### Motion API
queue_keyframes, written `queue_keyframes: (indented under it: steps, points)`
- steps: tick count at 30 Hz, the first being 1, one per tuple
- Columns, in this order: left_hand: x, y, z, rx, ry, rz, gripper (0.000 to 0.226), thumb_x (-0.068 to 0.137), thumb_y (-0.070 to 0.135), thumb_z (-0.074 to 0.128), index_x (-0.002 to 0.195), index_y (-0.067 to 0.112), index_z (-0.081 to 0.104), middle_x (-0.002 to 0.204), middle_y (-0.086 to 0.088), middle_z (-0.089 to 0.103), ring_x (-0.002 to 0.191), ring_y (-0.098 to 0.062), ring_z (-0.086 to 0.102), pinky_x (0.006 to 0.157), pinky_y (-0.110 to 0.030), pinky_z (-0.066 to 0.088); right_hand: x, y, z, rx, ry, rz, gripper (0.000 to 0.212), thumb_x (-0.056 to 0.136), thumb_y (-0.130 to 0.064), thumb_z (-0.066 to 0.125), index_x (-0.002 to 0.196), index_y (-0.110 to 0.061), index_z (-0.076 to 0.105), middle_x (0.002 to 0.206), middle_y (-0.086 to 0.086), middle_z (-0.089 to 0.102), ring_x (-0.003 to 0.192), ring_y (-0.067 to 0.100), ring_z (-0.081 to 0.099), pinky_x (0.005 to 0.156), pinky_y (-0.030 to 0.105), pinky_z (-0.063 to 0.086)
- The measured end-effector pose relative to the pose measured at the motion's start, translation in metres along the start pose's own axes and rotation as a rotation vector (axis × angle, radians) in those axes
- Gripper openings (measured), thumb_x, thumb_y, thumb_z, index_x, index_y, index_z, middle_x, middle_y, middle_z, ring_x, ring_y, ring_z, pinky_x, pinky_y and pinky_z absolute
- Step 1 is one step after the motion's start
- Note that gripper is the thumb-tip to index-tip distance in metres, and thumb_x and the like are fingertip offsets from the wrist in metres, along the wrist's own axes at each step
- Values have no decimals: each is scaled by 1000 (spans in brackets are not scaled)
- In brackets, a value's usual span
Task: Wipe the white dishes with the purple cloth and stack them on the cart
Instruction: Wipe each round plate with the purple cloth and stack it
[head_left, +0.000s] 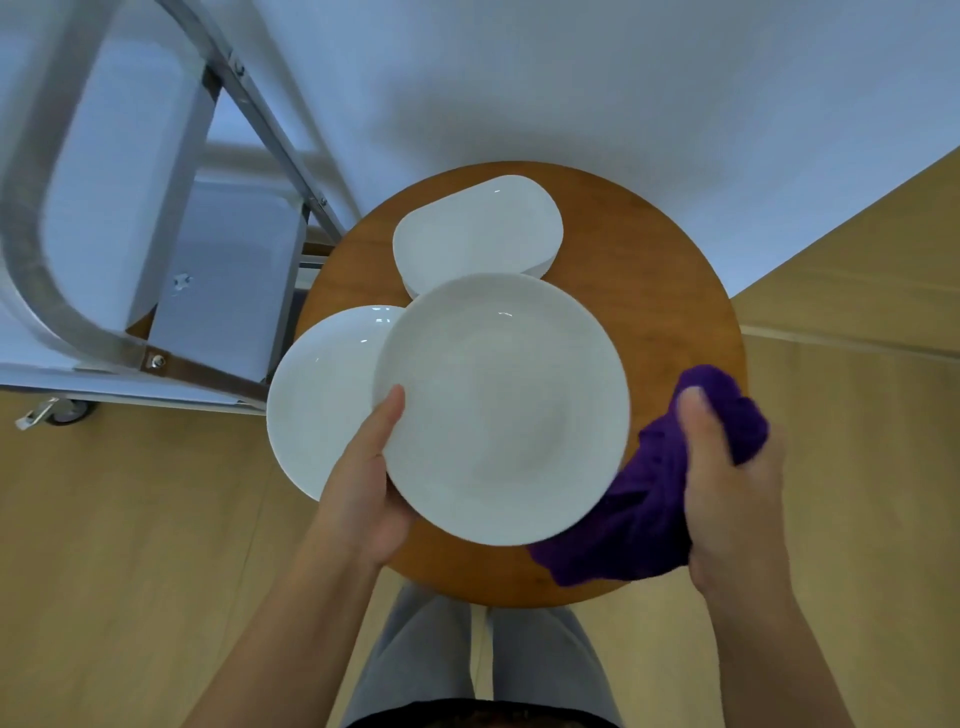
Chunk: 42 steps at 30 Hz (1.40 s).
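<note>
Head view. Grey trouser legs (483, 660) at bottom edge, nearest the lens. Left hand (363, 483): gripped near-left rim of round white plate (504, 410), thumb over the upper face, fingers hidden beneath. Plate held over middle of round wooden table (675, 291), whether raised or resting could not be told. Right hand (727, 488): curled round bunched purple cloth (644, 509), thumb pressed on top; cloth at near-right edge of table, touching plate rim. Second round white plate (322, 395): at left edge of table, overhanging it, partly covered by the held plate. Rounded-square white dishes (478, 228): stacked toward far edge of table, count unclear. Cart (171, 249): metal-framed, white shelves, just beside table's left edge; one caster (67, 410) seen on wood floor (130, 545).
</note>
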<state>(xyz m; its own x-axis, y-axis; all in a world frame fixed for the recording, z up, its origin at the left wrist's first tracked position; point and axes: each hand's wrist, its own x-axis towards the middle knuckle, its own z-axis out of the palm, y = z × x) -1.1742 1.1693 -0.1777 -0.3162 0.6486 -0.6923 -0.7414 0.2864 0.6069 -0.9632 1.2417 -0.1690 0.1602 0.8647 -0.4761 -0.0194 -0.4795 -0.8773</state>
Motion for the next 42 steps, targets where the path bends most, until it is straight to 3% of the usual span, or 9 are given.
queue_keyframes:
  steps: [3, 8, 11, 16, 20, 27, 31, 36, 42]
  points:
    - [-5, 0, 1, 162, 5, 82, 35, 75, 47, 58, 109, 44, 62, 107, 5, 71, 99, -17, 68, 73, -41, 59, -4, -7, 25, 140, -23, 9, 32, 70, -42, 58, 99, -35, 45, 86, -6, 63, 72, 14, 65, 59, 33, 53]
    - [-17, -6, 3, 254, -44, 148, 45, 64, 59, 57, 105, 42, 65, 107, 5, 71, 99, -18, 68, 71, -34, 58, -7, 16, 92, -261, 99, -63, 41, 91, -28, 57, 126, -32, 38, 124, -6, 45, 112, 16, 48, 94, 43, 48]
    - [-15, 7, -5, 238, -67, 186, 38, 70, 54, 57, 104, 41, 67, 110, 0, 70, 102, -22, 67, 75, -38, 59, -10, 26, 112, -381, 119, -258, 45, 90, -33, 58, 132, -29, 44, 120, -8, 42, 102, 5, 46, 87, 25, 45]
    - [-6, 24, -13, 217, -91, 164, 59, 70, 55, 63, 120, 24, 60, 116, -10, 67, 108, -28, 64, 89, -47, 53, -28, 33, 122, -460, -284, -518, 37, 75, -37, 59, 111, -39, 49, 100, -19, 41, 97, -14, 43, 73, -2, 37]
    - [4, 29, -18, 87, -10, 104, 57, 65, 54, 61, 115, 27, 61, 117, -10, 65, 113, -34, 59, 92, -54, 50, -57, 56, 119, -544, -645, -402, 40, 71, -33, 58, 109, -25, 63, 96, -16, 44, 93, -6, 46, 76, 5, 41]
    - [10, 30, -36, -20, -24, -6, 73, 61, 55, 69, 126, 22, 56, 121, -10, 65, 114, -36, 59, 88, -52, 52, -59, 36, 125, -658, -886, -241, 23, 76, -28, 55, 96, -28, 67, 91, -11, 49, 84, 5, 52, 74, 19, 46]
    - [15, 40, -45, -27, -92, 47, 81, 60, 56, 64, 132, 20, 52, 128, -11, 61, 118, -36, 56, 89, -50, 51, -69, 29, 118, -1258, -1127, -443, 24, 81, -33, 52, 96, -19, 64, 93, -5, 45, 80, 15, 49, 67, 30, 44]
    - [31, 65, -64, -86, -157, 181, 41, 87, 49, 45, 116, 27, 64, 117, -3, 69, 106, -26, 65, 76, -38, 57, -83, 35, 83, -1262, -578, -444, 27, 74, -45, 46, 91, -29, 60, 85, -13, 39, 73, 5, 41, 56, 18, 33]
    - [30, 57, -78, -65, -117, 176, 43, 98, 43, 32, 98, 37, 75, 108, 2, 72, 97, -19, 69, 68, -31, 57, -68, 34, 75, -983, -141, -373, 22, 69, -27, 58, 88, -21, 68, 80, -15, 48, 70, 3, 50, 51, 18, 36]
